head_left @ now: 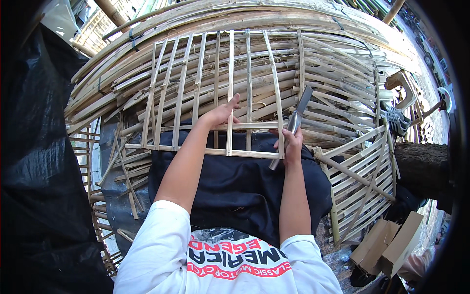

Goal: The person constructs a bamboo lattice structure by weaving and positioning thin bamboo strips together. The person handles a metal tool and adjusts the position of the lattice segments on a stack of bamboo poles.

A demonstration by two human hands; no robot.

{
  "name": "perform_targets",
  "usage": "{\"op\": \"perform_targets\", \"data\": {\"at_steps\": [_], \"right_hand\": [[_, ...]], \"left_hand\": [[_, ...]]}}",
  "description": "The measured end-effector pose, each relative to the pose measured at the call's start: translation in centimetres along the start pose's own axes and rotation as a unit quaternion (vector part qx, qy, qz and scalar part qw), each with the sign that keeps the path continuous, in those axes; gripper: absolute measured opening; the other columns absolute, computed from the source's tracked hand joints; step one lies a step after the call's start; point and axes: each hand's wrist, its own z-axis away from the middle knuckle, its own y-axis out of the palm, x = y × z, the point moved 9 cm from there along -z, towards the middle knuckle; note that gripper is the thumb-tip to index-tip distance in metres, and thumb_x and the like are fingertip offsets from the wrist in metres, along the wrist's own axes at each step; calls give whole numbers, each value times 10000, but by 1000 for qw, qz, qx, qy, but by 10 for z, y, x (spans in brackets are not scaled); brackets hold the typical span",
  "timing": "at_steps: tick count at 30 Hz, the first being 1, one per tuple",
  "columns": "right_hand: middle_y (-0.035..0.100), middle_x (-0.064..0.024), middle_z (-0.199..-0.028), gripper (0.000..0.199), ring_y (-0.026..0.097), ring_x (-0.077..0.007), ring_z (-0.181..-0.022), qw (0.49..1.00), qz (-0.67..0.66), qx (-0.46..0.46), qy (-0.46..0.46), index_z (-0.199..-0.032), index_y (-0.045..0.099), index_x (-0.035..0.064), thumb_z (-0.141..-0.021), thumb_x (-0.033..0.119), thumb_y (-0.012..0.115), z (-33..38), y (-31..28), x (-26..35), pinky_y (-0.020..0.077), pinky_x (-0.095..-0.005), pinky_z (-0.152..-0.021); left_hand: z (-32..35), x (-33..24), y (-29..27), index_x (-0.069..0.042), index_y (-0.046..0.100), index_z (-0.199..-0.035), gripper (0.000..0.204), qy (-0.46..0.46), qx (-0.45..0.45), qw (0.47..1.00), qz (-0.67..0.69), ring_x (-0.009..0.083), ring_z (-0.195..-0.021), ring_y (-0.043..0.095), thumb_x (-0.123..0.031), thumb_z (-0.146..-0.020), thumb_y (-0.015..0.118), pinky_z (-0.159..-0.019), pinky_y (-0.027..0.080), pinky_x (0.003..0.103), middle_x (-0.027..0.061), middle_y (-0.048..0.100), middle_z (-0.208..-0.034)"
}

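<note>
A frame of pale bamboo slats (177, 108) lies across my lap, its near crosspiece (196, 151) over the dark cloth. My left hand (221, 115) is at the frame's middle, fingers apart, with one upright slat (230, 73) crossing in front of it. At the frame's right corner, my right hand (293, 146) is closed round a long grey metal tool (294, 120). Its flat, blade-like end slants up and away, and the other end sticks out below the hand. My right fingers are beside the end slat (273, 73); whether they also press on it is hidden.
Long split bamboo strips (205, 22) are stacked beyond the frame. A slatted bamboo panel (362, 176) stands at the right, near an open cardboard box (377, 245), a dark log (421, 166) and a shoe (397, 120). Black sheeting (39, 161) hangs at the left.
</note>
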Motion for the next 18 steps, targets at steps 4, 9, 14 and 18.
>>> {"op": "perform_targets", "data": {"at_steps": [4, 9, 14, 18], "right_hand": [[603, -187, -1023, 338, 696, -325, -866, 992, -101, -9, 74, -1173, 437, -9, -886, 165, 468, -3, -11, -16, 522, -317, -442], [631, -261, -1100, 426, 691, -323, -940, 990, -57, -82, 104, -1213, 410, -61, -805, 37, 485, -4, -26, -25, 530, -302, -463], [673, -204, -1069, 323, 690, -306, -1007, 989, -59, 9, 136, -1146, 481, -47, -893, 82, 634, -8, -1, -40, 521, -269, -471], [672, -194, -1076, 363, 686, -298, -1023, 987, -22, 7, 160, -1155, 482, -24, -896, 143, 675, -11, -1, -56, 525, -270, -492]], "left_hand": [[2, -4, -3, -13, 449, -1420, 1139, 39, -8, 995, -92, 225, -845, 668, -923, -770, 233, -936, 447, 347, 225, 691, -1033], [16, -10, -8, 57, 565, -1280, 1176, 62, -61, 984, -158, 278, -940, 665, -924, -766, 167, -995, 420, 372, 267, 638, -1142], [18, -8, -17, 38, 569, -1272, 1179, 144, -126, 967, -166, 366, -1085, 610, -939, -742, 175, -981, 427, 408, 253, 639, -1144], [14, 6, -26, 15, 618, -1162, 1157, 129, -164, 960, -184, 428, -1069, 601, -958, -722, 173, -931, 442, 449, 282, 651, -1018]]}}
